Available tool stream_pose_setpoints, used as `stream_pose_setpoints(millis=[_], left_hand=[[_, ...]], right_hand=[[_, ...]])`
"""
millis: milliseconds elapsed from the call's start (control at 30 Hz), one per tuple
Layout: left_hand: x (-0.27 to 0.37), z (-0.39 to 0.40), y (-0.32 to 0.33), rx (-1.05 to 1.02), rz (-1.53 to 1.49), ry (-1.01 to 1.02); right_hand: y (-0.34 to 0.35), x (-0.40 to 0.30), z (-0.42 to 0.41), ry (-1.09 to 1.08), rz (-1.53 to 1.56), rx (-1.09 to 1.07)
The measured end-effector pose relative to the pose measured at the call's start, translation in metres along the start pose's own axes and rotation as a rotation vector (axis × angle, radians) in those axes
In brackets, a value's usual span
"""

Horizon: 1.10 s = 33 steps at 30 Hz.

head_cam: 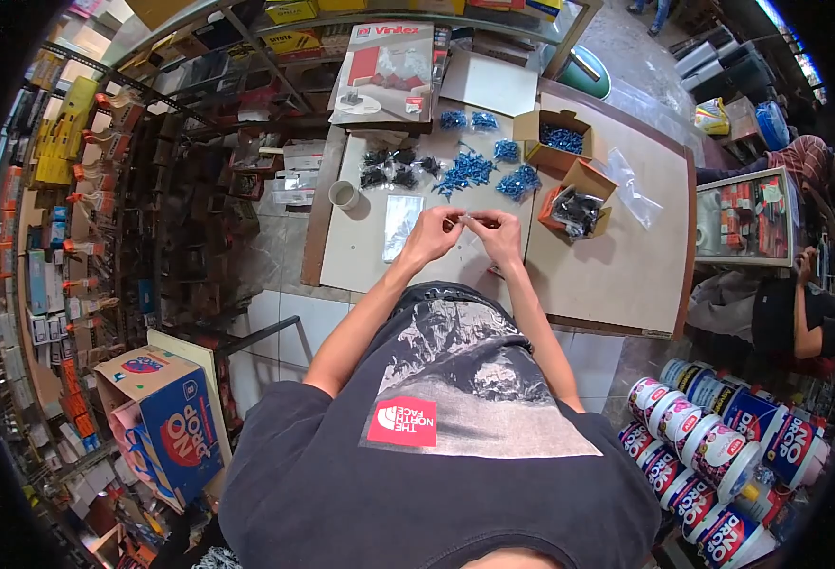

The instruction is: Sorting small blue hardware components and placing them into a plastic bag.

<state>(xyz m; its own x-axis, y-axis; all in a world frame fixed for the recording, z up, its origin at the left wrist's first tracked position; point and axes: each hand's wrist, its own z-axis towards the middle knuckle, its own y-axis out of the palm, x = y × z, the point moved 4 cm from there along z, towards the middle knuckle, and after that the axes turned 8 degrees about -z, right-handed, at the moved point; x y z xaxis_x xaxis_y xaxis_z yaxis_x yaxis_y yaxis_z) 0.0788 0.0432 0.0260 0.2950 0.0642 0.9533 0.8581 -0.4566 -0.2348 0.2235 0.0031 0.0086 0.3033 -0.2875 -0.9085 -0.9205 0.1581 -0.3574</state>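
Observation:
My left hand [433,233] and my right hand [497,236] meet over the near part of the table. Their fingertips pinch a small piece of clear plastic [466,218], probably a little bag; the fingers hide most of it. Just beyond lies a loose pile of blue screws or wall plugs [466,173]. Small clear bags of the blue pieces [518,183] sit to its right and behind it. Clear bags of black pieces [396,167] are grouped to the left. A stack of flat clear plastic bags [403,226] lies beside my left hand.
On the table [616,284] stand a cup [344,195], an open carton of blue pieces [562,138] and an open box of black packets [578,213]. An empty plastic bag [631,188] lies at right. Paint pails [719,455] are stacked at right; another person [780,313] sits nearby.

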Motion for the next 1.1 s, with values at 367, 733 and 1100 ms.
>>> stream_pose_setpoints(millis=[367,733,1100], left_hand=[[-0.007,-0.001,-0.007,-0.011,-0.033,-0.004],[-0.003,-0.002,-0.017,-0.014,0.037,0.049],[-0.002,0.0,-0.017,-0.029,0.241,0.076]], right_hand=[[0.012,-0.008,-0.002,-0.17,-0.059,-0.083],[0.018,-0.012,-0.002,-0.11,-0.09,-0.008],[0.025,-0.019,-0.006,-0.132,-0.122,-0.007]])
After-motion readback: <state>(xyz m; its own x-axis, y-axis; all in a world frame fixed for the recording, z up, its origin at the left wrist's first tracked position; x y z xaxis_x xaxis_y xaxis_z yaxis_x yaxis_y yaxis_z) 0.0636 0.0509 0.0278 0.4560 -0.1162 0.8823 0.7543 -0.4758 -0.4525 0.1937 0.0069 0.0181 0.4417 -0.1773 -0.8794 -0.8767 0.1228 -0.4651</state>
